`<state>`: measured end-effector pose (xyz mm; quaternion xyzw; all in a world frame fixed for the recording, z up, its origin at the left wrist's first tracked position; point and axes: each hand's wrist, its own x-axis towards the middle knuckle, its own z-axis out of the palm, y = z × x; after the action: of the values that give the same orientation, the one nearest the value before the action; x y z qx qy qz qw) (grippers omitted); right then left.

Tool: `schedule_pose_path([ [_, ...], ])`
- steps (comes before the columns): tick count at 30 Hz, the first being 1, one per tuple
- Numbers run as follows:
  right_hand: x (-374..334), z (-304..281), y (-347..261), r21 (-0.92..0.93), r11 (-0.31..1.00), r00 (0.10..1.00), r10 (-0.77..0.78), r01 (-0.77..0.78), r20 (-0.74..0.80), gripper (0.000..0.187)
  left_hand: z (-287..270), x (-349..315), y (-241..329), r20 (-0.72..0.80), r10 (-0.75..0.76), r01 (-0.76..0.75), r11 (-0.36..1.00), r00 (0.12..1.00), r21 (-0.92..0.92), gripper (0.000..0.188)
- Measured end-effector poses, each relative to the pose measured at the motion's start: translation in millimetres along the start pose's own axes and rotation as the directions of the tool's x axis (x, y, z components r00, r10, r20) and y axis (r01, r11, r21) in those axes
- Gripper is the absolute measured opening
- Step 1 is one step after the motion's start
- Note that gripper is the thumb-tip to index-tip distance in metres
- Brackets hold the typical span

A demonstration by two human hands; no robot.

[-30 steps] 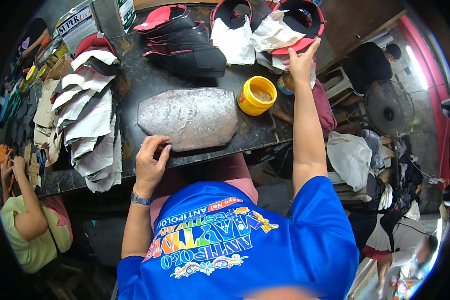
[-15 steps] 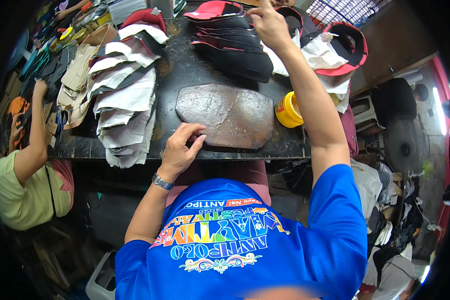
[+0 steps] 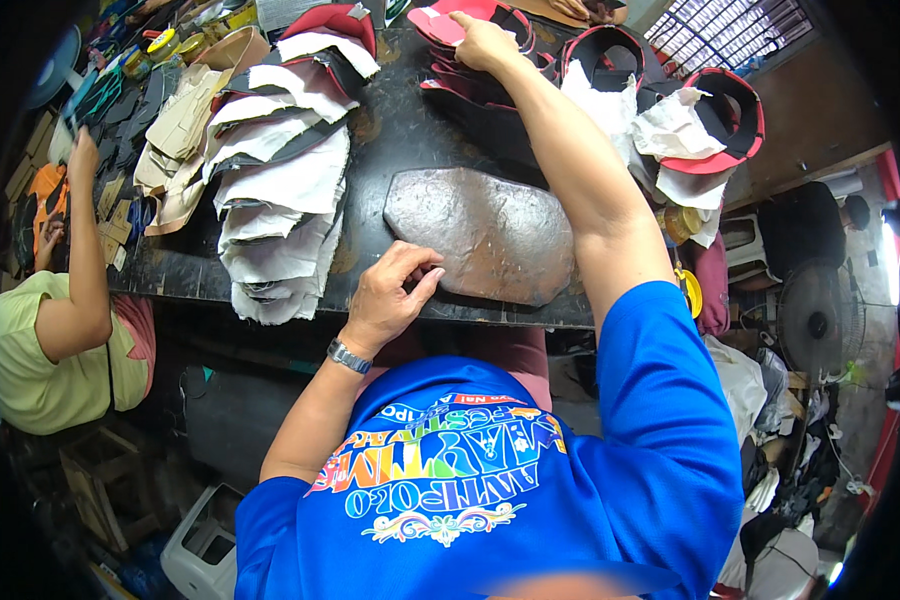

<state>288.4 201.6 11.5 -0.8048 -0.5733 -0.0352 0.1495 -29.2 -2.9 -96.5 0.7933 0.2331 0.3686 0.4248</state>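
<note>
My right hand [image 3: 485, 45] reaches across to the far side of the table, its index finger stretched over the top red-and-black shoe upper [image 3: 435, 25] of a stack. The other fingers curl at that piece's edge and are partly hidden. Under it lie more black uppers with red edges [image 3: 475, 112]. My left hand [image 3: 392, 290], a metal watch on its wrist, rests at the near left edge of a worn brown slab [image 3: 480, 235]. Its fingers are loosely bent, the thumb apart from them, with nothing between.
Left of the slab stands a leaning stack of white-lined uppers [image 3: 280, 190]. More curved uppers with white cloth [image 3: 680, 125] lie at the right. A yellow tub [image 3: 688, 290] shows partly behind my right arm. A co-worker in a light green shirt [image 3: 55, 350] works at the far left.
My right hand has moved left and closer, from the stack's far right onto its top upper. My left hand stays beside the slab. The whole view has shifted slightly.
</note>
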Motion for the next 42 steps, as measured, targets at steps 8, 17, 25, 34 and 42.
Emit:
schedule_pose_path([
  [8, -19, 17, 39, 0.513, 0.857, 0.995, -0.082, 0.041, 0.059, 0.078, 2, 6, 9, -0.031, 0.044, -0.045, 0.999, 0.999, -0.016, 0.016],
  [17, -24, 14, 27, 0.268, 0.917, 0.811, -0.092, 0.295, -0.578, 0.060, 42, 95, 43, 0.133, 0.469, -0.487, 0.835, 0.873, 0.256, 0.025],
  [25, -23, -29, 57, 0.491, 0.748, 0.473, 0.268, 0.446, -0.839, 0.072, 75, 177, 29, 0.222, 0.540, -0.551, 0.581, 0.812, 0.599, 0.054],
  [34, -63, -99, 63, 0.493, 0.649, 0.531, 0.158, 0.580, -0.832, 0.025, 82, 202, 23, 0.263, 0.457, -0.483, 0.473, 0.850, 0.737, 0.095],
  [42, -148, -182, 70, 0.660, 0.034, 0.569, 0.476, 0.750, -0.671, 0.060, 73, 224, 8, 0.303, 0.324, -0.430, 0.463, 0.896, 0.775, 0.116],
])
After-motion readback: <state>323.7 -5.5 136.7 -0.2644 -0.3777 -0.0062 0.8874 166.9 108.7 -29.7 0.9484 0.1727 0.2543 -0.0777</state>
